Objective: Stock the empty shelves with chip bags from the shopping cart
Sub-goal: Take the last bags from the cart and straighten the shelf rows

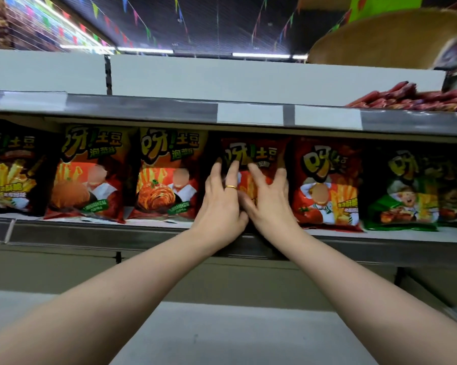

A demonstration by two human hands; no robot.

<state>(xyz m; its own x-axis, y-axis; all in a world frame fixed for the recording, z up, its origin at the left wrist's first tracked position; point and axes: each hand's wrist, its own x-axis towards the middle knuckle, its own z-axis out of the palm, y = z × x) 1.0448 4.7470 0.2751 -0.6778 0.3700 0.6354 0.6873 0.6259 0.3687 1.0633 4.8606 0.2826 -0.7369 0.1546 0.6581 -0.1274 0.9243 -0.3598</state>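
My left hand (220, 204) and right hand (270, 204) press with spread, unclenched fingers on the red chip bag (253, 151) at twelve o'clock, I judge to seat it upright, face out, on the shelf (380, 235).

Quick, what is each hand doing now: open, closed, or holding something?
Left hand: open, straight fingers pressing the red chip bag.
Right hand: open, spread fingers pressing the same bag.

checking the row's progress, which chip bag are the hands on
The red bag fourth from the left, between the orange bag and the tomato bag: the left hand and right hand press on its front alone.
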